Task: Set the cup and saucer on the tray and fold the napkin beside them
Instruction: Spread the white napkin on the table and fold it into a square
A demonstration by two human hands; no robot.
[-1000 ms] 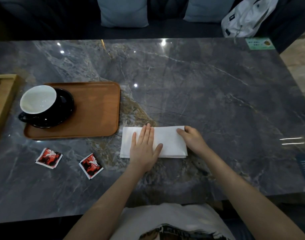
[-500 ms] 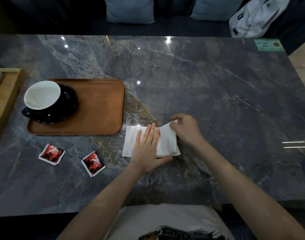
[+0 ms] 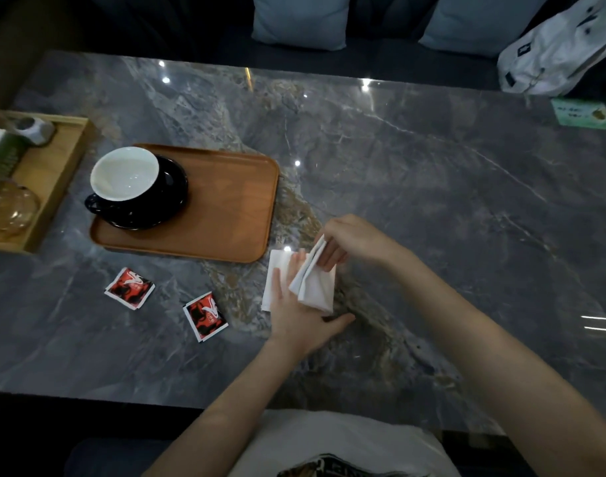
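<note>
A black cup [image 3: 124,175] with a white inside stands on a black saucer [image 3: 167,201] at the left end of the brown wooden tray [image 3: 226,208]. The white napkin [image 3: 313,287] lies on the marble table just right of the tray's near corner. My left hand [image 3: 300,315] presses flat on the napkin's left half, fingers straight. My right hand [image 3: 346,244] pinches the napkin's right end and holds it lifted and folded over toward the left.
Two red sachets [image 3: 129,287] [image 3: 205,316] lie on the table in front of the tray. A light wooden tray [image 3: 54,166] with glassware stands at the far left. A white bag [image 3: 556,53] and cushions sit beyond the table's far edge.
My right hand has lifted the napkin's right end and carried it leftward over my left hand's fingers. My left hand stays flat on the napkin. The camera has shifted.
</note>
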